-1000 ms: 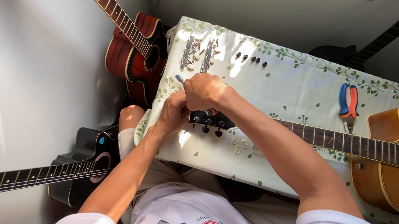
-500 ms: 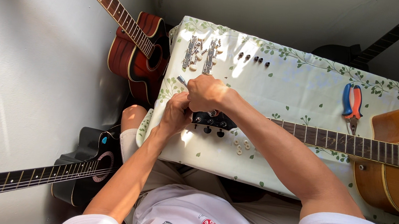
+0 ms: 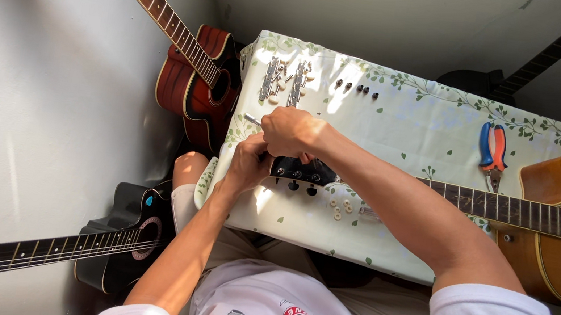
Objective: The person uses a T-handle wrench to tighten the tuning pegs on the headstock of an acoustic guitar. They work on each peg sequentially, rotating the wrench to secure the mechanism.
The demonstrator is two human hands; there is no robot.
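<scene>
The guitar headstock point(image 3: 300, 171) lies left of centre in the frame, on the worktop point(image 3: 409, 124) with its leaf-patterned cloth, and the neck point(image 3: 507, 210) runs off to the right edge. The right hand point(image 3: 289, 131) is closed in a fist around a slim metal tool point(image 3: 252, 119) whose tip pokes out to the left, just above the headstock's end. The left hand point(image 3: 247, 167) sits at that same end, fingers curled in against it; whether they pinch a small part cannot be told.

To do this well, the left hand should probably brace the headstock so it does not skid on the cloth, while the tool turns squarely, without tilting. The small pale washers point(image 3: 340, 208) below the neck and the loose tuner strips point(image 3: 282, 81) above lie near enough to be brushed off.
</scene>
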